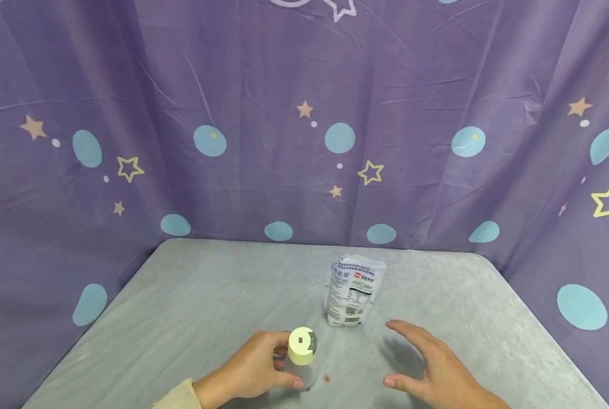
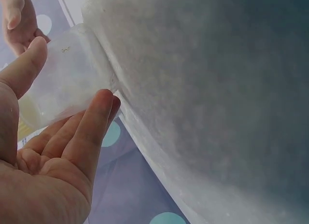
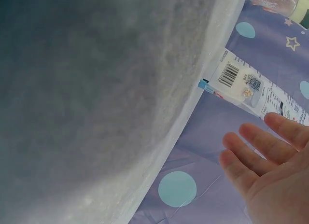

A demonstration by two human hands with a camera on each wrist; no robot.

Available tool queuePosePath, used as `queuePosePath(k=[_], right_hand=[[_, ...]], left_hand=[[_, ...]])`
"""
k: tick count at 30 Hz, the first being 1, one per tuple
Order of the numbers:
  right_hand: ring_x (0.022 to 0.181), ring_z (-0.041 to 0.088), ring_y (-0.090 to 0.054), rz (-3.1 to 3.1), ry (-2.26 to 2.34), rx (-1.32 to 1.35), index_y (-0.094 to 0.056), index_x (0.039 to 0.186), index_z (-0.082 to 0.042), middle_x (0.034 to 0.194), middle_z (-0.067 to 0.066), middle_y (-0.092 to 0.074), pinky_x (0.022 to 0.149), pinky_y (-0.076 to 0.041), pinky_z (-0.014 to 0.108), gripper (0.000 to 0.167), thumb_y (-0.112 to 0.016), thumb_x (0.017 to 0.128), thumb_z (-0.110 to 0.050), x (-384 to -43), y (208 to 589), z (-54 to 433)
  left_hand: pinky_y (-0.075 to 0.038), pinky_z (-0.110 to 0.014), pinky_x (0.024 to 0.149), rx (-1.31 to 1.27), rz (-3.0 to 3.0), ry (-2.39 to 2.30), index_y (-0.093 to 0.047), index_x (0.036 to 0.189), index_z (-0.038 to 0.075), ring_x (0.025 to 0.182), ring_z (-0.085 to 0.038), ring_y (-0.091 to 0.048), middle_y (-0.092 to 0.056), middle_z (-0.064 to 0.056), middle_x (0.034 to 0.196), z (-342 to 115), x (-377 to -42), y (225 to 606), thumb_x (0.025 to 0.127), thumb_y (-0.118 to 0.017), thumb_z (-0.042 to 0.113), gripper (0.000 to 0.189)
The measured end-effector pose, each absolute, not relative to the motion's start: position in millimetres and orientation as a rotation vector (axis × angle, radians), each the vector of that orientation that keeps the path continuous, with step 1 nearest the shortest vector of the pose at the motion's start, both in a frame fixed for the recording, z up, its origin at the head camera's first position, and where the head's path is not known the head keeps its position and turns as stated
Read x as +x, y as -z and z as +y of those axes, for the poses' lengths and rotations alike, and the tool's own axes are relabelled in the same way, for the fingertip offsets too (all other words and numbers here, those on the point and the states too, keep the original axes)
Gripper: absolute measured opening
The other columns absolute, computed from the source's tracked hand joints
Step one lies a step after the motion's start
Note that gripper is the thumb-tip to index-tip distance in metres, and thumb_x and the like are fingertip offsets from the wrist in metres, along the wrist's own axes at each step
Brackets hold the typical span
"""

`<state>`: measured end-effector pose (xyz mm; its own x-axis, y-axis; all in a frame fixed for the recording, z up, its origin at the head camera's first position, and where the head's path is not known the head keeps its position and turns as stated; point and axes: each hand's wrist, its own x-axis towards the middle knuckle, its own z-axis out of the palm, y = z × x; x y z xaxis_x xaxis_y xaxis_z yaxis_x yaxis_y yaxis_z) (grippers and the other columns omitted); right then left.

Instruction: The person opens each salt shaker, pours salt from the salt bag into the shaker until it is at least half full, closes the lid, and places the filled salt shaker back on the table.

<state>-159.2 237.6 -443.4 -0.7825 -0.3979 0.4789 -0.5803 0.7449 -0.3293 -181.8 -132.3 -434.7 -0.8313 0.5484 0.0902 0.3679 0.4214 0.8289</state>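
Note:
A small clear bottle [image 1: 304, 369] with a pale yellow lid stands upright on the table near its front. My left hand [image 1: 255, 366] holds it from the left, thumb at the front and fingers around the far side. In the left wrist view, the see-through wall of the bottle [image 2: 67, 74] lies between thumb and fingers. My right hand [image 1: 437, 366] is held out to the right of the bottle, thumb and fingers apart, with nothing in it. Behind the bottle, a white printed salt pouch [image 1: 353, 292] stands upright; the right fingertips overlap it in the right wrist view.
A grey-green cloth covers the table [image 1: 222, 289]. Small reddish specks [image 1: 326, 377] lie beside the bottle's base. A purple curtain [image 1: 263, 142] with stars and blue dots hangs behind the table and along both sides.

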Motion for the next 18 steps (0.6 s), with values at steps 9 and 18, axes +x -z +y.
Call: queuePosePath(k=[9, 18], right_hand=[[0.124, 0.017, -0.061, -2.524, -0.679, 0.78, -0.053, 0.148, -0.027, 0.141, -0.008, -0.059, 0.093, -0.054, 0.044, 0.086, -0.088, 0.074, -0.055, -159, 442, 231], [0.123, 0.015, -0.061, -2.51, -0.708, 0.813, -0.053, 0.147, -0.028, 0.139, -0.01, -0.06, 0.092, -0.055, 0.043, 0.085, -0.087, 0.074, -0.055, -161, 441, 225]], left_hand=[[-0.057, -0.024, 0.082, 0.845, 2.47, -1.382, -0.072, 0.116, 0.024, 0.104, -0.01, -0.069, -0.072, 0.014, 0.11, -127, -179, 435, 0.072, -0.095, 0.026, 0.049], [-0.057, -0.024, 0.081, 0.888, 2.463, -1.379, -0.073, 0.115, 0.023, 0.102, -0.006, -0.068, -0.072, 0.014, 0.11, -120, -178, 435, 0.072, -0.095, 0.026, 0.049]])
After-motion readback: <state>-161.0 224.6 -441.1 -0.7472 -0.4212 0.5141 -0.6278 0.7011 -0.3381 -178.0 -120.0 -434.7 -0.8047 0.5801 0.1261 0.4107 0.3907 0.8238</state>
